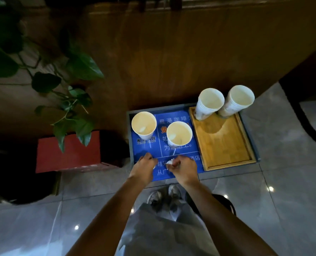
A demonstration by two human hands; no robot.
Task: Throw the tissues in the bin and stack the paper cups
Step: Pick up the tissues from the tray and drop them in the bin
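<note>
Two single paper cups stand upright on a blue printed mat [179, 115]: one cup [144, 125] at the back left, another cup [179, 134] nearer the middle. Two stacks of cups, a left stack [208, 104] and a right stack [236, 100], stand at the far end of a wooden tray [225, 143]. My right hand [185, 169] is closed on a crumpled white tissue [170, 162] at the mat's near edge. My left hand [144, 168] is curled beside it, fingers bent; a bit of white shows at its fingertips, and whether it holds anything is unclear.
A red box [68, 154] sits left of the mat under a leafy green plant [70, 100]. A wooden panel [172, 52] rises behind the mat. A dark round object [225, 202] lies by my right forearm. Grey glossy floor tiles and my shoes [164, 196] are below.
</note>
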